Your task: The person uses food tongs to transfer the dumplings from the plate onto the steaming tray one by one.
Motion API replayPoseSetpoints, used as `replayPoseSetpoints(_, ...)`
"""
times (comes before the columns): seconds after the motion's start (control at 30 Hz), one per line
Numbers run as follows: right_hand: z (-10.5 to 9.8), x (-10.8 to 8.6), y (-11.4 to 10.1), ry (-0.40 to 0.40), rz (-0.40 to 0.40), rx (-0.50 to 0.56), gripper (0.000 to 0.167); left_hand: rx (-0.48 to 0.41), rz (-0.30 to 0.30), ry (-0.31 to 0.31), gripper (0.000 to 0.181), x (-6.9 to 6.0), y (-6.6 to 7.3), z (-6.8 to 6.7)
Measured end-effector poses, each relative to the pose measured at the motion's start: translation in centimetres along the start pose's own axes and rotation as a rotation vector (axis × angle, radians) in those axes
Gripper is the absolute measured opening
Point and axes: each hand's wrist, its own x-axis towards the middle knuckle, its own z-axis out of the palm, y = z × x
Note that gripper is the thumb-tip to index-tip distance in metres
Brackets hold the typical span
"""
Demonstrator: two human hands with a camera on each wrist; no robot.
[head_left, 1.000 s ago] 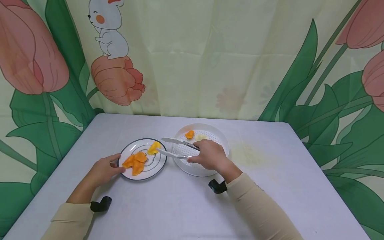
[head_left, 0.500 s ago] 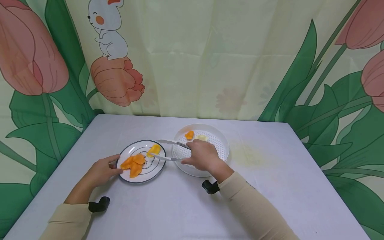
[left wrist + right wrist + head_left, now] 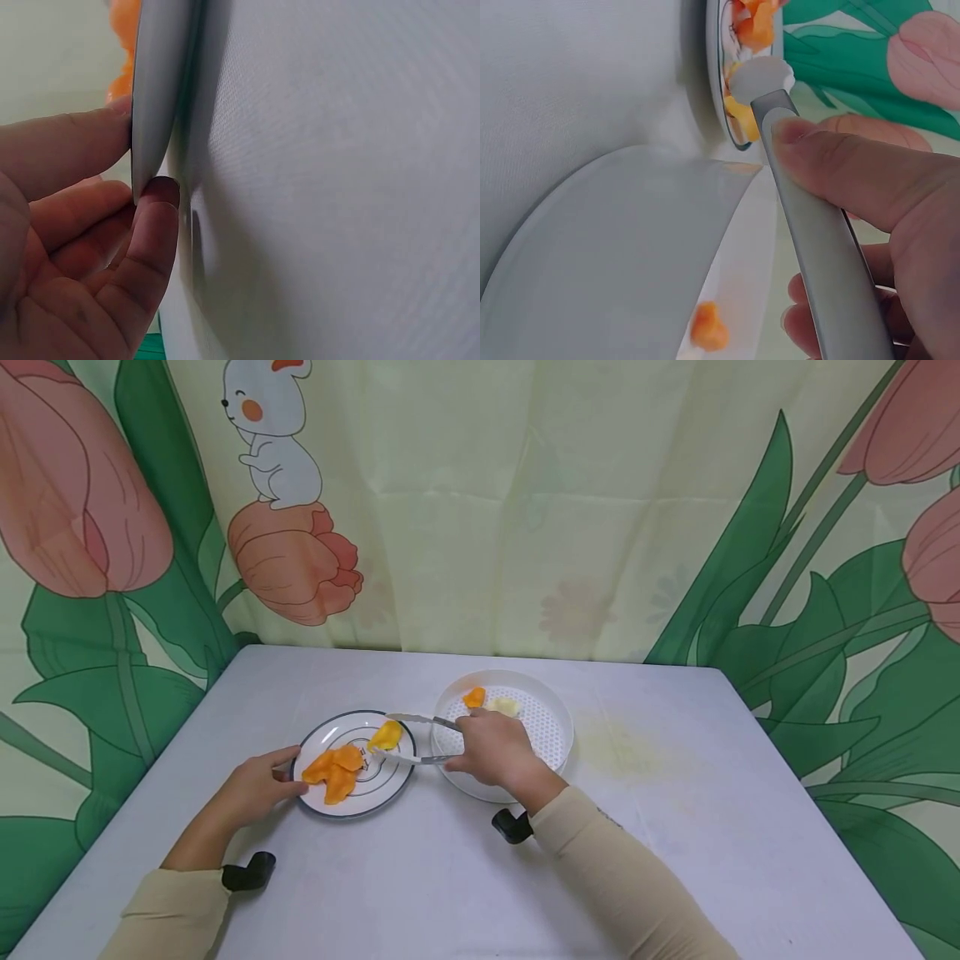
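Observation:
My left hand (image 3: 258, 787) grips the left rim of a white plate (image 3: 382, 789) with a dark edge; in the left wrist view the thumb lies on top and fingers (image 3: 154, 240) underneath. Several orange pieces (image 3: 341, 783) lie on the plate's left side. My right hand (image 3: 495, 750) holds metal tongs (image 3: 431, 760) with white tips, which stand apart on either side of a yellow piece (image 3: 386, 735) at the plate's upper right. The right wrist view shows my thumb (image 3: 840, 165) along one arm of the tongs (image 3: 825, 255).
A round white perforated tray (image 3: 551, 727) sits right of the plate, partly under my right hand. It bears an orange piece (image 3: 474, 697) and a pale piece (image 3: 504, 706). A patterned curtain (image 3: 480, 527) hangs behind the table (image 3: 465, 893).
My right hand and the tongs have moved left, bringing the tips further over the plate around the yellow piece. The plate and left hand have shifted slightly left.

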Motion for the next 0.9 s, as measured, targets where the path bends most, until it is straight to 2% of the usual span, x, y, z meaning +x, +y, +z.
replayPoseSetpoints(0.2,0.2,0.4,-0.3,-0.01,0.007,0.022,0.052,-0.008,-0.004,0.003,0.078,-0.1,0.0,0.1)
replayPoseSetpoints(0.43,0.4,0.6,-0.4,-0.017,0.001,0.001,0.045,-0.016,-0.013,0.01,0.078,-0.2,0.1,0.2)
replayPoseSetpoints(0.9,0.3,-0.2,0.7,0.009,0.005,0.064,0.042,-0.015,-0.023,0.008,0.079,-0.3,0.2,0.1)
